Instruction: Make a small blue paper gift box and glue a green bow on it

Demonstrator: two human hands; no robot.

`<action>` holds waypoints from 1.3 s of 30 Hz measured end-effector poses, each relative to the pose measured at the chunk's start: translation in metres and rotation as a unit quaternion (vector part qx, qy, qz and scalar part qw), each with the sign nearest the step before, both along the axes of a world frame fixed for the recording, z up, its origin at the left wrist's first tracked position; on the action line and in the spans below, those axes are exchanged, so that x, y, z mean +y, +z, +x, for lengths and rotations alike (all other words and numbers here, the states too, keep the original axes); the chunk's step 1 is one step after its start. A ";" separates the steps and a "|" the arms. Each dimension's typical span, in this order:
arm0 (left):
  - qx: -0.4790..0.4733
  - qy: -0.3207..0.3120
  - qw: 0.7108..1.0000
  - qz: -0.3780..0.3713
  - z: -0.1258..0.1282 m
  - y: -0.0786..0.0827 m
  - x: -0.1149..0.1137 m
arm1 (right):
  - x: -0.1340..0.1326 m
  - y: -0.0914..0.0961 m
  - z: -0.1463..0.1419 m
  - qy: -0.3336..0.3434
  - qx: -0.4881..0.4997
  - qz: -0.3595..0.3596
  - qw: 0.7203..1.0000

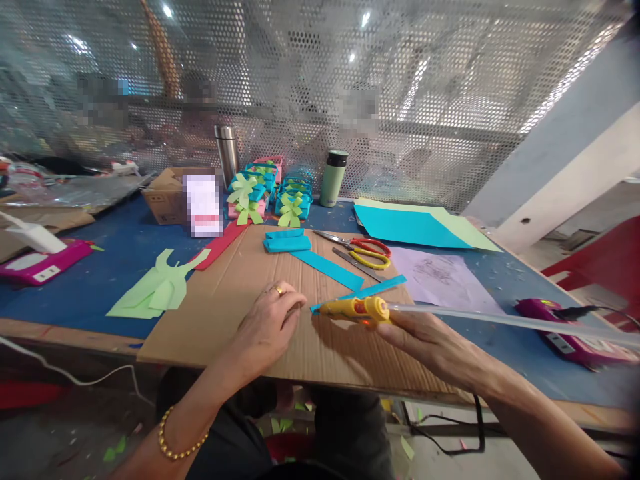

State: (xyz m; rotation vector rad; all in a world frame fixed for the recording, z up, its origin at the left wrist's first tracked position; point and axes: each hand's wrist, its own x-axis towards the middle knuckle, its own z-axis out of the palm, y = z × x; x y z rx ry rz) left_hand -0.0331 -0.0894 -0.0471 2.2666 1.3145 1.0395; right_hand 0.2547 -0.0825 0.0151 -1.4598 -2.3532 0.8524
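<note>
Cardboard open nearside, glue gun perhaps at strip's edge.

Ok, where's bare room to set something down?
Bare cardboard lies between the green cutouts and left hand; bare blue tabletop, between those cutouts and the left power strip. Crowded around the right hand: glue gun, blue strips, scissors.

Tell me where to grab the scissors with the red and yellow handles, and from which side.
Grip the scissors by their looped handles, probably best from the near right: the loops lie toward that side, while the pointed metal end faces left and away.
</note>
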 end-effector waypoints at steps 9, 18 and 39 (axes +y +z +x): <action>-0.004 0.002 1.000 0.010 0.000 -0.003 0.001 | 0.000 -0.001 -0.003 0.004 -0.004 0.005 1.000; -0.002 0.005 1.000 0.005 0.000 -0.003 0.001 | 0.002 -0.006 0.002 0.000 0.013 -0.001 1.000; 0.000 0.003 1.000 0.006 0.000 -0.003 0.001 | -0.001 -0.002 0.001 0.002 0.000 0.007 1.000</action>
